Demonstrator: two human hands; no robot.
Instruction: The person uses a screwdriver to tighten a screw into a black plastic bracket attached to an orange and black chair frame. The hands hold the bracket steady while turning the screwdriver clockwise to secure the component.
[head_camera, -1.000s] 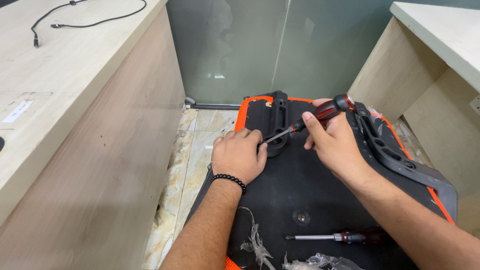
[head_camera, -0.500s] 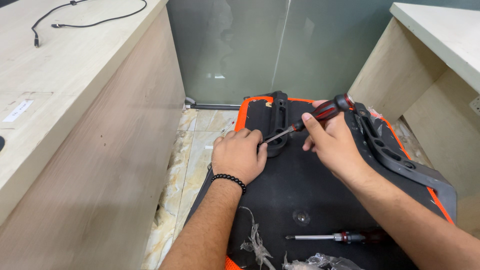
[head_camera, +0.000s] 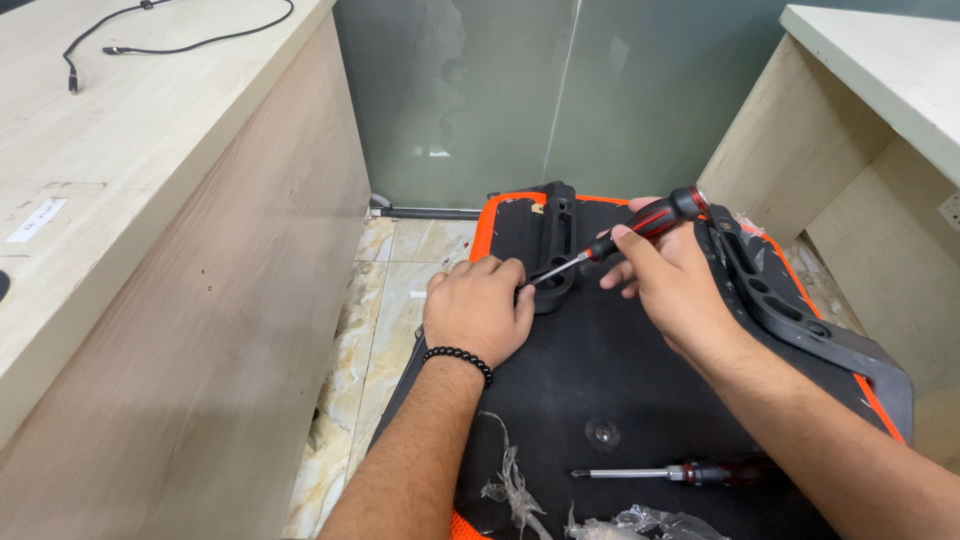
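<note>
A black seat panel with orange edging lies upside down in front of me. My right hand grips a red-and-black screwdriver, its tip angled down into a black plastic bracket on the panel. My left hand, with a black bead bracelet at the wrist, rests on the panel and steadies the bracket near the screwdriver tip. A grey armrest frame runs along the panel's right side.
A second screwdriver lies on the panel near me, beside scraps of clear plastic wrap. Wooden desks flank both sides; the left desk carries a black cable. A glass partition stands behind, over marble floor tiles.
</note>
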